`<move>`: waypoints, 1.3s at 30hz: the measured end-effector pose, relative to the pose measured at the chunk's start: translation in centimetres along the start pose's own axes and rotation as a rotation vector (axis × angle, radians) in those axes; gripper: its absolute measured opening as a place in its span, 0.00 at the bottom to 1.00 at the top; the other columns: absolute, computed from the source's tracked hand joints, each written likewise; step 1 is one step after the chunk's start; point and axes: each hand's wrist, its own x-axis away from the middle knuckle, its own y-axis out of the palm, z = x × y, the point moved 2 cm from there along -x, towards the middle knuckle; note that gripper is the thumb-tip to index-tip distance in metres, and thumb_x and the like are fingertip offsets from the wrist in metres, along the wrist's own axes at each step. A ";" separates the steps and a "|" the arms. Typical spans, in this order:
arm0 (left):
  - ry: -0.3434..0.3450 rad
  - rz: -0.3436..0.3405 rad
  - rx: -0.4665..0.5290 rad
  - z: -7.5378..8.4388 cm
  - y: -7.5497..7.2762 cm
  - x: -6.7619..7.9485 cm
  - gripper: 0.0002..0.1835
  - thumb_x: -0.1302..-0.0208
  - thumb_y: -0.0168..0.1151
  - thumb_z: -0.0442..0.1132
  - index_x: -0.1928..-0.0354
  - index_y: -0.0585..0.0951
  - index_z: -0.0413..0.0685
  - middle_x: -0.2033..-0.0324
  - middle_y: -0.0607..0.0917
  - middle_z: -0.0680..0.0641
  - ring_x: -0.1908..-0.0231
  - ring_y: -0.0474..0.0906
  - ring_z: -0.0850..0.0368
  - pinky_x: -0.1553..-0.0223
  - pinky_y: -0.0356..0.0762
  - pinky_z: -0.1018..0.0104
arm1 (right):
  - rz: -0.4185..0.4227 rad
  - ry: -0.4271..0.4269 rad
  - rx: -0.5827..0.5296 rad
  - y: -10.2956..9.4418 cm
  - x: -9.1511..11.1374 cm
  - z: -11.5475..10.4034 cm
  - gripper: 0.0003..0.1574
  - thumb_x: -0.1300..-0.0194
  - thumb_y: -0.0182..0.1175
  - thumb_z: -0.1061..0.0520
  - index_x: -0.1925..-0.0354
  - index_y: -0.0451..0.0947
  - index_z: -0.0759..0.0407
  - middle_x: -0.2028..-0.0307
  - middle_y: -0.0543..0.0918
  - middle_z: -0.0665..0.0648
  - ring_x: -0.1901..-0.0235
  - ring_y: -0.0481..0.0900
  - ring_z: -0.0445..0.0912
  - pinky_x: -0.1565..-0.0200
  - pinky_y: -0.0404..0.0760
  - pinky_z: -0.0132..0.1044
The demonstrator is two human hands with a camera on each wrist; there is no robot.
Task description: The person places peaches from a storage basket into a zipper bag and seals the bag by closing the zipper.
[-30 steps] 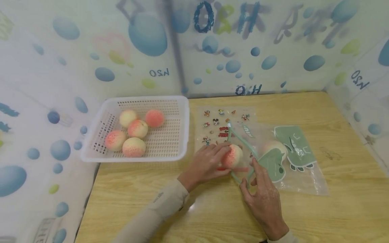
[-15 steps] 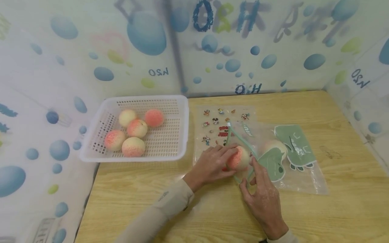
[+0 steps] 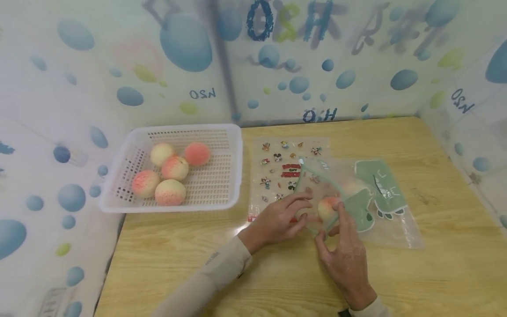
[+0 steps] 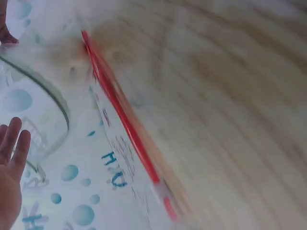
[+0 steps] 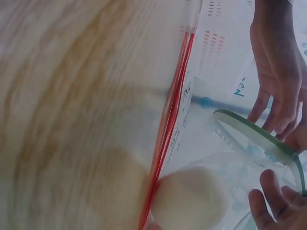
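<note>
A clear zip bag with a green dinosaur print lies on the table, its green-rimmed mouth spread apart toward the left. Just inside that mouth sits a red-and-yellow peach; another peach shows through the plastic farther in. My right hand pinches the bag's near rim between thumb and fingers. My left hand is left of the peach at the mouth, fingers loosely extended and holding nothing. In the left wrist view, the left hand has its fingers apart beside the green rim.
A white perforated basket holding several peaches stands at the left. Under the dinosaur bag's mouth lies a flat clear bag with cartoon prints and a red zip. Patterned walls stand behind the wooden table.
My left hand has moved the peach rightward into the bag's mouth and let go of it. The right hand has stayed at the bag's rim.
</note>
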 end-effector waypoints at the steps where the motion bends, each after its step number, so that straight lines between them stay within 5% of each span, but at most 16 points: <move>1: -0.008 0.005 0.001 -0.1 -0.3 0.2 0.16 0.40 0.69 0.33 0.49 0.80 0.39 0.43 0.80 0.42 0.50 0.82 0.56 0.49 0.75 0.77 | 0.001 0.006 -0.004 0.0 -0.1 0.0 0.46 0.40 0.53 0.55 0.27 0.58 0.72 0.45 0.77 0.69 0.70 0.80 0.50 0.80 0.77 0.45; 11: 0.006 0.052 -0.078 -0.3 -3.2 1.5 0.16 0.44 0.70 0.32 0.52 0.82 0.40 0.48 0.83 0.43 0.50 0.83 0.52 0.45 0.77 0.68 | 0.076 -0.033 -0.025 0.4 -0.1 0.0 0.45 0.42 0.54 0.54 0.30 0.62 0.75 0.50 0.78 0.69 0.72 0.78 0.50 0.81 0.74 0.44; 21: 0.003 0.072 -0.218 -0.6 -7.6 2.6 0.13 0.42 0.68 0.33 0.54 0.83 0.41 0.54 0.85 0.45 0.53 0.83 0.52 0.48 0.80 0.64 | -0.018 0.014 -0.004 0.9 0.7 -0.2 0.46 0.44 0.57 0.56 0.28 0.62 0.71 0.63 0.77 0.63 0.73 0.79 0.54 0.80 0.75 0.52; 28: -0.052 0.040 -0.336 -1.5 -9.7 3.3 0.11 0.39 0.64 0.34 0.54 0.83 0.41 0.57 0.84 0.47 0.59 0.82 0.53 0.60 0.82 0.64 | -0.073 0.035 0.002 0.8 0.7 -0.1 0.45 0.40 0.54 0.54 0.28 0.61 0.72 0.49 0.78 0.67 0.69 0.80 0.51 0.78 0.78 0.50; 39: -0.213 0.045 -0.415 -3.7 -13.8 5.1 0.14 0.37 0.63 0.37 0.51 0.81 0.38 0.55 0.85 0.42 0.56 0.83 0.44 0.54 0.82 0.51 | -0.078 -0.002 -0.032 0.4 0.4 -0.1 0.50 0.43 0.57 0.58 0.24 0.55 0.70 0.41 0.75 0.69 0.69 0.79 0.46 0.78 0.77 0.42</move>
